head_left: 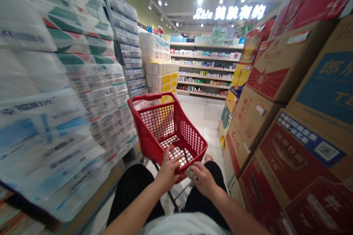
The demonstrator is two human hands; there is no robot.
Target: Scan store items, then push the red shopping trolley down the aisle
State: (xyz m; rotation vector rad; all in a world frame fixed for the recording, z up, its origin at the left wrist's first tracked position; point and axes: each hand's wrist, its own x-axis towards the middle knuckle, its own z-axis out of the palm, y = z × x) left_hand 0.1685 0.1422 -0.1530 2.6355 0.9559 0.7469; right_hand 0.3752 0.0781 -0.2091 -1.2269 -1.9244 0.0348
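A red plastic shopping cart (193,132) stands in front of my knees, its slatted basket holding nothing that I can see. My left hand (167,170) is at the basket's near rim, fingers spread and stretched over the edge, with nothing held. Just right of it, my right hand (202,178) has its fingers curled round a crumpled greyish cloth (190,172) beside the cart's near right corner. Part of the cloth hangs below that hand.
Wrapped tissue packs (91,80) are stacked high on the left. Cardboard cartons (264,77) rise close on the right. Beyond the cart, a tiled aisle (205,112) leads to shelves (204,58) of small products. A thin upright pole rises at the cart's left.
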